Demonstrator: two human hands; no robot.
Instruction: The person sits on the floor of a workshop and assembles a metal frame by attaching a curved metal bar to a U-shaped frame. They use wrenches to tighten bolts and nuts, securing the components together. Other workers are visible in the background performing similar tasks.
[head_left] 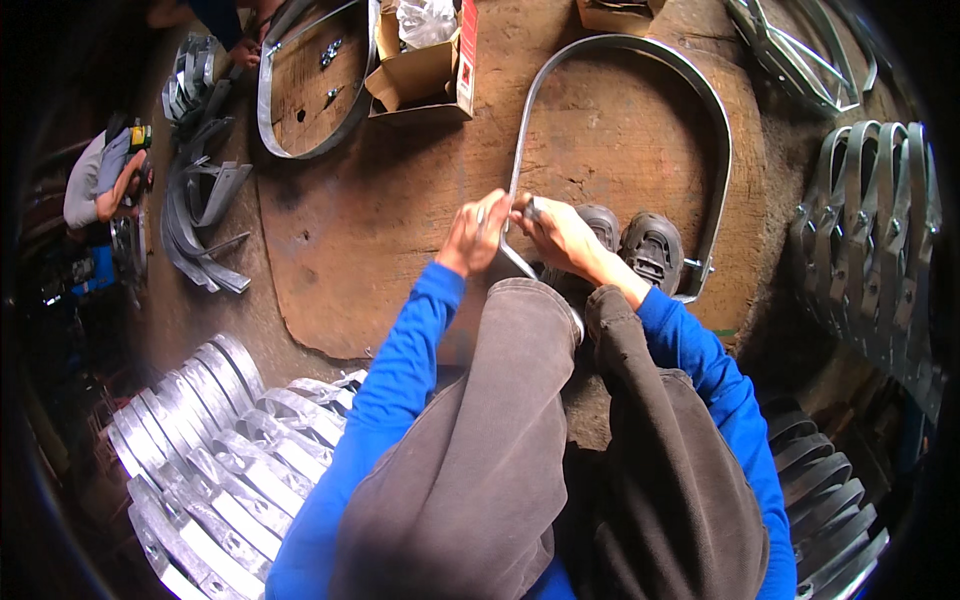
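Note:
A large grey metal band [727,140], bent into a rounded loop, lies on the brown board around my shoes. My left hand [477,235] is closed at the band's left side, near its bent lower corner, with its fingers against the strip. Just across the strip, my right hand [562,238] is closed in a pinch at the same spot. Whatever small piece its fingers hold is hidden. At the loop's lower right, a bolt [697,266] passes through the metal.
Another metal loop [264,120] lies at the far left, with small hardware [330,55] inside it. Beside it stands an open cardboard box [425,98] holding a plastic bag. Stacked metal bands [200,440] fill the near left; more hang at right [870,220]. Another person [105,180] crouches far left.

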